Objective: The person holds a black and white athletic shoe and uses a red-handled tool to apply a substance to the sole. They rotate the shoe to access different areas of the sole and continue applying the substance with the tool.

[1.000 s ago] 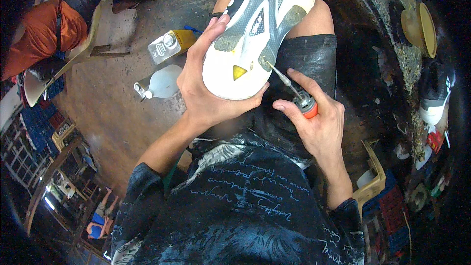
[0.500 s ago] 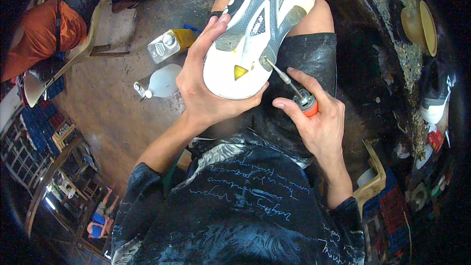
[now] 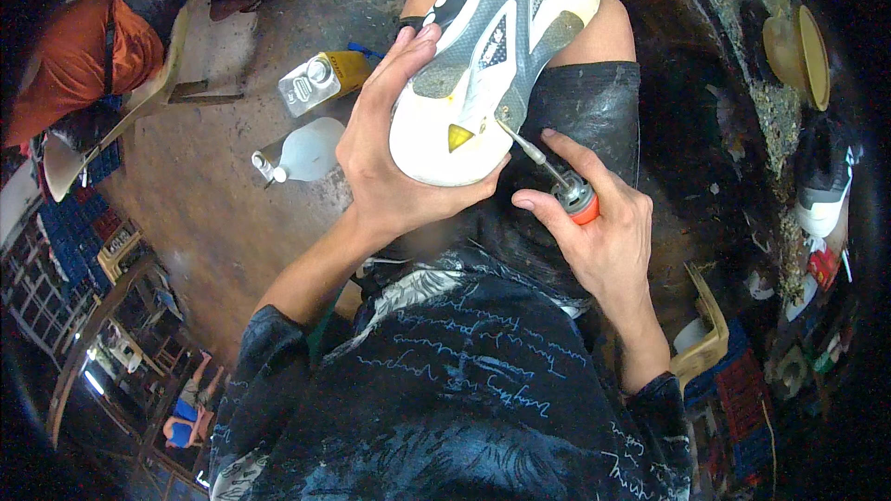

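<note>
A sports shoe, white with a grey-patterned sole, lies sole up above my lap, its toe and heel pointing toward and away from me. My left hand wraps round its near end, thumb along the near edge and fingers on the left side. A small yellow triangle shows in the white sole beside this grip. In my right hand is a slim-shafted tool with an orange and grey round handle. Its pale thin tip meets the sole near the right edge of the shoe. The handle's lower part is hidden in my palm.
On the brown floor to the left are a metal can with a yellow side and a translucent plastic bottle. A low wooden seat stands beyond them. Another shoe lies at the far right. Another person is at lower left.
The shoe has shifted very slightly to the right in my left hand. The tool's tip has moved a little left and down on the sole. Both grips stay the same.
</note>
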`<act>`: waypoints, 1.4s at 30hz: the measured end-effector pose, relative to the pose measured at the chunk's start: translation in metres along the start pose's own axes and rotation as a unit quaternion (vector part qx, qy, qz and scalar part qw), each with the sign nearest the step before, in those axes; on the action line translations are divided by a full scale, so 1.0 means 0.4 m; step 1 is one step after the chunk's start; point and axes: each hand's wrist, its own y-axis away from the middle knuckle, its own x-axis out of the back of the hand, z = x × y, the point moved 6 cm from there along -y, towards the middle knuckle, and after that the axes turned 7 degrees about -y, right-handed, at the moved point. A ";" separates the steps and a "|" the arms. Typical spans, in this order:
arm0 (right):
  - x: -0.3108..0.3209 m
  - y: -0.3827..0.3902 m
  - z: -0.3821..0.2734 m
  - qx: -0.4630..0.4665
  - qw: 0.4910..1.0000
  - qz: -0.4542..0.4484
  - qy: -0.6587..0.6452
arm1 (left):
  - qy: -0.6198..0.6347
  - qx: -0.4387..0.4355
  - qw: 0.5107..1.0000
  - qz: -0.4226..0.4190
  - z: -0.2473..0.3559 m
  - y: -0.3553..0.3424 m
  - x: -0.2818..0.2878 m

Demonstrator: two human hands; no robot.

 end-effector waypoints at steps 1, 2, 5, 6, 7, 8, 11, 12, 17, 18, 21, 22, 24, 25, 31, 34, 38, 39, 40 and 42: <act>0.000 -0.003 -0.001 0.012 1.000 0.010 -0.008 | 0.001 0.003 1.000 0.000 0.000 0.000 0.000; 0.000 -0.006 0.000 0.019 1.000 0.017 -0.011 | -0.004 -0.004 1.000 0.000 0.001 -0.001 0.000; 0.006 -0.009 0.012 0.002 0.996 0.052 -0.078 | -0.022 -0.021 0.999 -0.013 0.003 -0.005 0.002; 0.004 -0.008 0.011 0.002 0.997 0.051 -0.059 | -0.037 -0.036 0.998 -0.024 0.006 -0.006 0.001; 0.004 -0.006 0.010 -0.004 0.998 0.051 -0.044 | -0.048 -0.045 0.997 -0.036 0.007 -0.006 0.000; 0.004 -0.005 0.008 -0.006 0.998 0.051 -0.029 | -0.052 -0.049 0.997 -0.036 0.009 -0.006 0.001; 0.004 -0.008 0.004 -0.012 0.999 0.045 -0.008 | -0.048 -0.046 0.997 -0.035 0.010 -0.003 0.001; 0.004 -0.010 0.003 -0.016 0.999 0.043 -0.011 | -0.045 -0.047 0.997 -0.034 0.011 -0.003 0.001; 0.003 -0.017 -0.007 -0.008 0.999 0.032 -0.013 | -0.042 -0.051 0.997 -0.032 0.011 -0.001 -0.002; 0.003 -0.016 -0.009 -0.006 1.000 0.027 -0.009 | -0.041 -0.052 0.997 -0.032 0.010 -0.001 -0.003; 0.000 -0.012 -0.010 0.005 1.000 0.023 -0.001 | -0.038 -0.053 0.997 -0.028 0.009 0.000 -0.003; -0.002 -0.015 -0.009 0.011 1.000 0.029 -0.004 | -0.038 -0.050 0.998 -0.032 0.008 0.000 -0.003; -0.003 -0.017 -0.007 0.021 0.999 0.037 -0.005 | -0.040 -0.052 0.997 -0.029 0.008 0.001 -0.003; -0.005 -0.017 -0.006 0.025 0.999 0.038 -0.003 | -0.039 -0.047 0.998 -0.028 0.007 0.001 -0.003; -0.001 -0.010 -0.015 0.019 1.000 0.016 0.017 | 0.006 -0.030 0.999 0.027 0.001 0.001 -0.004; 0.001 -0.008 -0.021 0.010 1.000 0.003 0.027 | 0.000 -0.018 1.000 0.017 0.000 0.001 -0.003; 0.000 -0.010 -0.022 0.005 1.000 0.001 0.022 | -0.027 -0.040 0.999 -0.010 0.007 0.001 -0.007; 0.000 -0.010 -0.023 0.009 1.000 0.004 0.026 | -0.011 -0.038 0.999 0.010 0.006 0.000 -0.006; 0.000 -0.010 -0.023 0.010 1.000 0.006 0.027 | 0.000 -0.031 0.999 0.022 0.004 -0.001 -0.007; -0.002 -0.010 -0.022 0.013 0.999 0.006 0.030 | 0.004 -0.029 0.999 0.032 0.004 0.000 -0.008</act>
